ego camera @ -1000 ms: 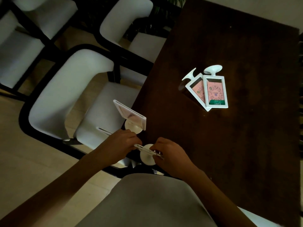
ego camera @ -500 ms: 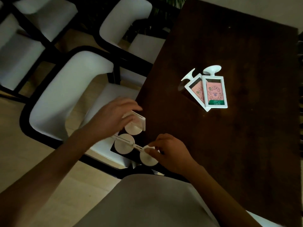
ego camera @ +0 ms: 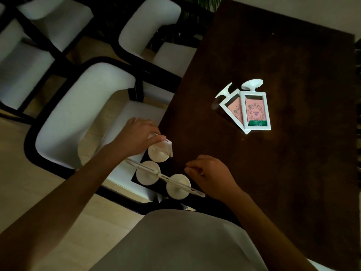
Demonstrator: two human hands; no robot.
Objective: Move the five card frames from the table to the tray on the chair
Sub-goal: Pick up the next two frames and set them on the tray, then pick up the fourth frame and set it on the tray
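1. Standing on the dark tray [ego camera: 136,178] on the chair [ego camera: 78,106]: three card frames.
2. Two frames [ego camera: 254,110] lie overlapped on the table [ego camera: 273,173], well beyond both hands.
3. Left hand [ego camera: 136,139] pinches the farthest tray frame [ego camera: 162,147] by its top edge.
4. Right hand [ego camera: 211,175] loosely curled, empty, just right of the nearest frame [ego camera: 178,185].

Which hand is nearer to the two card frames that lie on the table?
The right hand. It hovers empty at the table's near edge, below-left of the two card frames. The left hand is farther left, over the chair, on a frame standing in the tray.
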